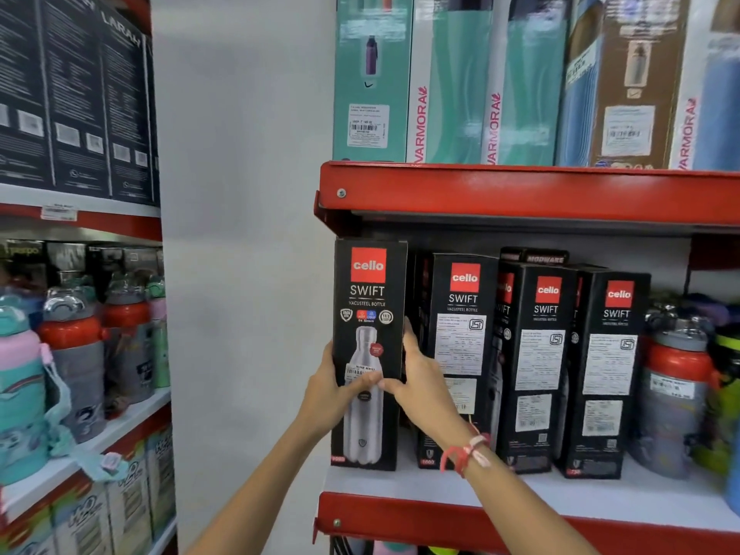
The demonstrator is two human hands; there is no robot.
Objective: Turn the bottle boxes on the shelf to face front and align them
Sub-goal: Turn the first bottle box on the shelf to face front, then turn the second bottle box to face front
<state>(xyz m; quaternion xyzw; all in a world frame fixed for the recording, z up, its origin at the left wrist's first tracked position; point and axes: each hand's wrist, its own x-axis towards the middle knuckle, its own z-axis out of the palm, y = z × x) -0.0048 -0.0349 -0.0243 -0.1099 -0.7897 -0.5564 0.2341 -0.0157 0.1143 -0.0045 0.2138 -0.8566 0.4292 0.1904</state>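
Standing upright at the left end of the shelf (560,496), near its front edge: leftmost bottle box (368,314), long axis vertical, printed bottle picture facing front. Being gripped on both sides. Left hand (326,394) wrapping the box's left edge, thumb lying across the front face near the barcode label, remaining fingers hidden behind the box. Right hand (420,378) pressing against the box's right edge, fingers extended upward along it, thumb meeting the front face beside the left thumb. Both hands closed on the box, not spread free.

Standing just beside it to the right, along the same shelf: three more bottle boxes (546,366), upright, long axes vertical, showing white text-label panels forward and angled slightly, each set a little further back than the gripped one. Lower part of the nearest one being covered by the right wrist and its red and white wristband (466,450).

Sitting behind them, partly hidden: a black box (534,256), only its top showing. Label print too blurred for reading.
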